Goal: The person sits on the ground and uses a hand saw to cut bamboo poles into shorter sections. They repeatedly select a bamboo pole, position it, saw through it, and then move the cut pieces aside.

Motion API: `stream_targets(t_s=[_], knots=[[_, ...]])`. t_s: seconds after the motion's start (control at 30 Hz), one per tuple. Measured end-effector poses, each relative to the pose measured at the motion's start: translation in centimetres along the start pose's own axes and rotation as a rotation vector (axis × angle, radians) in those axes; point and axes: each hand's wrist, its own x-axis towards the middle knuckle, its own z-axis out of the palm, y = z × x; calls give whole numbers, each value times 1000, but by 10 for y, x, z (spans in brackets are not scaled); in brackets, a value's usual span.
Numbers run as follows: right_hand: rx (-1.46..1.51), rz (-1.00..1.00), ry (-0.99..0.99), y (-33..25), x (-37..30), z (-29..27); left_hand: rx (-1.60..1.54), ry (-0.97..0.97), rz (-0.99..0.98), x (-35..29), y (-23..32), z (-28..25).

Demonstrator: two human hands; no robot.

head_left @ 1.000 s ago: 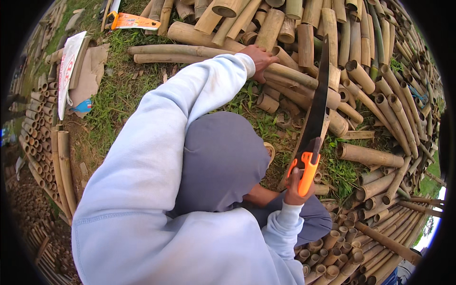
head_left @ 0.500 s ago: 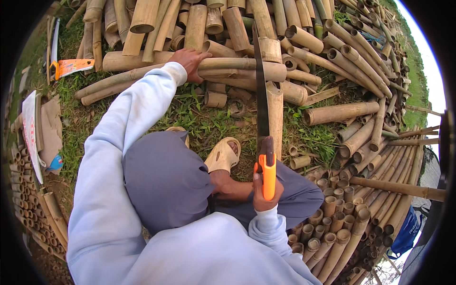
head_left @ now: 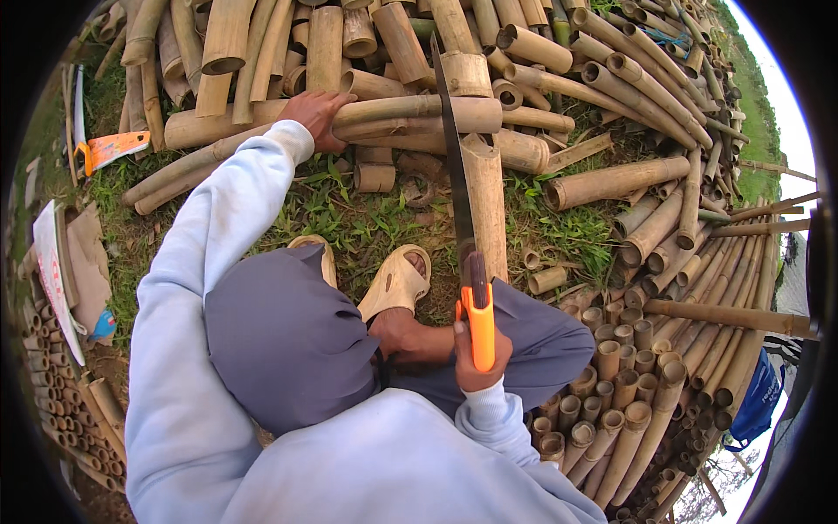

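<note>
My right hand (head_left: 485, 360) grips the orange handle of a handsaw (head_left: 457, 179), held low by my right knee. The saw's long dark blade reaches away from me and crosses the right part of a bamboo pole (head_left: 397, 108). Whether its teeth are in the bamboo cannot be made out. My left hand (head_left: 319, 120) presses down on that pole, its fingers curled over it, well to the left of the blade. Beneath the blade's far part, a thick upright-looking bamboo piece (head_left: 483, 196) runs toward me under the poles.
Cut bamboo pieces (head_left: 325, 48) heap up at the far side. Stacked bamboo tubes (head_left: 624, 358) stand at the right, with a blue bag (head_left: 758, 402) beyond. At the far left lie an orange saw sleeve (head_left: 120, 148) and a brown cardboard sheet (head_left: 90, 266). Grass (head_left: 349, 210) lies between.
The view has shifted, so the scene sits further left. The saw now slants more, its far end leaning left, and its handle is slightly closer to me. My left hand stays on the pole.
</note>
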Motion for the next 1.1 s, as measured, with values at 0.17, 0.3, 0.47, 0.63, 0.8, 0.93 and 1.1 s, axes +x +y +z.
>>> stream_targets(t_s=[0.17, 0.3, 0.47, 0.63, 0.8, 0.93, 1.1], knots=[[0, -24, -15, 0, 37, 9, -62, -9, -21, 3, 2, -1], [65, -29, -17, -5, 131, 38, -12, -49, 0, 13, 6, -7], [9, 10, -6, -6, 11, 0, 28, -70, -21, 0, 2, -6], [-17, -16, 5, -9, 20, 5, 61, -66, 6, 8, 6, -4], [150, 23, 10, -9, 107, 40, 118, 19, 43, 11, 6, -5], [103, 82, -25, 4, 27, 4, 158, 20, 2, 3, 2, -6], [-41, -62, 2, -10, 5, 0, 128, -31, -8, 5, 8, 0]])
